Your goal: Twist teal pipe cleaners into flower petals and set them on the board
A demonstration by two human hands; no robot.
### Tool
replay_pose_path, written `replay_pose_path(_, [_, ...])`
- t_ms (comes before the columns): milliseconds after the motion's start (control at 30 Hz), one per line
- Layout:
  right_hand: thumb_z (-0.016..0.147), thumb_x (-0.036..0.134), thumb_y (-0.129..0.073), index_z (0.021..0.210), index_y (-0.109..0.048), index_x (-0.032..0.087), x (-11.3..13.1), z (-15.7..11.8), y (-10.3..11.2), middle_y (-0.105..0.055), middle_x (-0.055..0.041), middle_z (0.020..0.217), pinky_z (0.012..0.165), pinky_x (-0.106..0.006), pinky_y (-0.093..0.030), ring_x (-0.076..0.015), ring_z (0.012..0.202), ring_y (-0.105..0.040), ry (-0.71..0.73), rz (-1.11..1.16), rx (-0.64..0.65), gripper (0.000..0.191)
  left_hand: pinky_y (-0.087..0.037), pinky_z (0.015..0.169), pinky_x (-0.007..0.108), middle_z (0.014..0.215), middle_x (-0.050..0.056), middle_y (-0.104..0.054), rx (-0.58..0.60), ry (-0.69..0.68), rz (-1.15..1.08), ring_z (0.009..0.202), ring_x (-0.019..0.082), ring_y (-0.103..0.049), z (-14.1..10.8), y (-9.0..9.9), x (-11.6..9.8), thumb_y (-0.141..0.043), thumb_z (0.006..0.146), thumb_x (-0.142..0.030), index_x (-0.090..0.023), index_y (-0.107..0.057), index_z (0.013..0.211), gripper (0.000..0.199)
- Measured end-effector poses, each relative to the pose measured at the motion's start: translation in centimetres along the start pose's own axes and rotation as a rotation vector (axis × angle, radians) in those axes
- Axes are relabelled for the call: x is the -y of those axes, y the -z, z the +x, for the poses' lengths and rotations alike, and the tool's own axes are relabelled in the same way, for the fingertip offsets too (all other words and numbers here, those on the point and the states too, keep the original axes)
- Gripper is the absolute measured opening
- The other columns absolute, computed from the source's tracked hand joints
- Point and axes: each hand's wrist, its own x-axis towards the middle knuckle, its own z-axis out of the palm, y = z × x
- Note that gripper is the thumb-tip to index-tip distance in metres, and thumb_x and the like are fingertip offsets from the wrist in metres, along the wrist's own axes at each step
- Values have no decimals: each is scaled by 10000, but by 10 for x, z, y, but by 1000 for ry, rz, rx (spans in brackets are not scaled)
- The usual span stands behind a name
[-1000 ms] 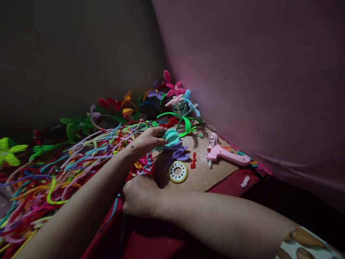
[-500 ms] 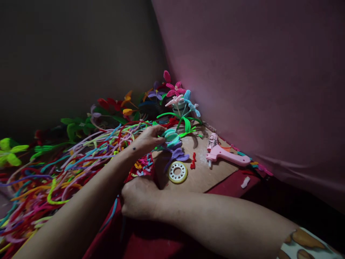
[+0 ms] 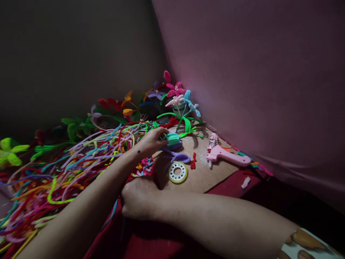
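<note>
My left hand reaches over the board with its fingers closed around the near end of a bundle of turquoise pipe-cleaner petals. Just below that bundle lie looped purple pipe-cleaner petals. My right hand is a fist at the red table edge, in front of a small red container of short coloured pipe-cleaner pieces. Its fingers face away from view, so anything inside them is hidden. A roll of tape lies flat near both hands.
A pink glue gun rests on the brown board, with a red twisted piece nearby. Loose pipe cleaners heap up on the left. Pipe-cleaner flowers stand at the back, where two walls meet.
My left hand has shifted slightly right, and the turquoise petals now sit together in a tighter bundle. The purple loops beneath have moved a little. My right fist stays in place.
</note>
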Motion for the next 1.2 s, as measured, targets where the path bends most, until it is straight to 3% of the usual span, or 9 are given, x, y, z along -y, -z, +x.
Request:
replay_pose_path(233, [705,259,-484,890,-664,120,-1,0,-2,-679,-128,816,632,-376,-519,-272,743,-644,-23,27,-16,294,-387,654,260,818,25,-608,1,-33,384,743,175,-546,1,-7,0,-513,682,-260,-190,-533,1050,375])
replay_pose_path(367, [687,247,-484,889,-669,111,-1,-1,-2,-680,-126,820,629,-383,-523,-283,747,-644,-36,26,-6,306,-386,662,271,899,60,-625,64,-102,452,790,209,-578,0,-13,1,-498,676,-194,-203,-483,1108,432])
replay_pose_path(467, [685,243,-486,894,-669,102,-1,-1,-2,-679,-134,824,629,-381,-524,-284,750,-643,-53,15,2,312,-388,662,278,922,72,-629,80,-57,474,807,222,-586,0,-15,0,-484,653,-141,-198,-481,1111,462])
replay_pose_path(767, [697,269,-503,903,-666,91,-1,0,-1,-674,-138,810,632,-380,-522,-279,753,-637,-6,-23,-16,318,-397,677,267,917,48,-617,-36,25,336,796,197,-557,0,-3,-3,-505,635,-205,-179,-518,1125,491])
replay_pose_path(1200, [700,258,-499,913,-663,88,1,-2,3,-675,-124,803,604,-388,-525,-275,729,-637,-4,-18,15,318,-406,689,274,902,44,-594,13,20,254,789,190,-540,-2,-1,-9,-490,672,-279,-151,-517,1101,448])
